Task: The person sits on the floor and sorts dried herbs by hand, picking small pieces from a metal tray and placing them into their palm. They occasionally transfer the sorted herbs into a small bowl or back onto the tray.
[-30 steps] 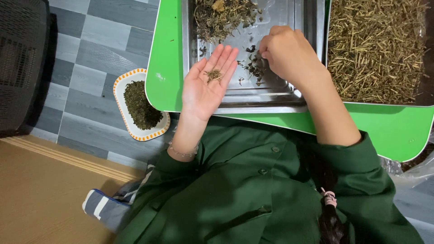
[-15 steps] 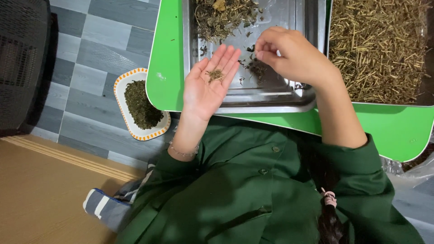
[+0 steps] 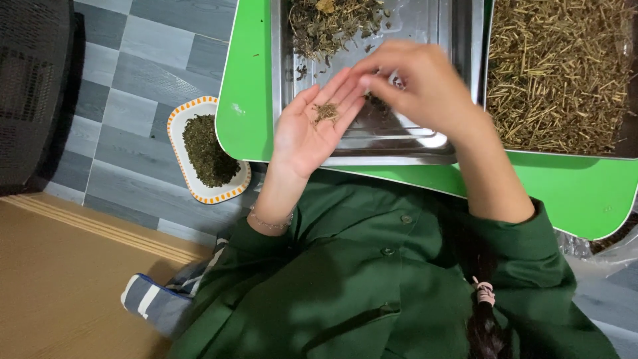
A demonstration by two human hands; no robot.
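My left hand (image 3: pixel 311 126) lies palm up at the near edge of a metal tray (image 3: pixel 425 143), fingers apart, with a small pinch of dried green herb bits (image 3: pixel 325 112) resting in the palm. My right hand (image 3: pixel 419 86) is blurred, its fingertips pinched together just above the left fingertips; whether they hold bits I cannot tell. A pile of dried herb (image 3: pixel 332 23) lies at the far end of the tray.
The tray sits on a green table (image 3: pixel 246 93). To its right is a second tray of straw-coloured stems (image 3: pixel 558 73). An orange-rimmed white dish of dark herb (image 3: pixel 206 151) stands on the tiled floor at left. A black chair (image 3: pixel 30 93) is far left.
My right hand has moved left from the tray's loose bits toward the open left palm. The left hand has stayed in place with its herb bits.
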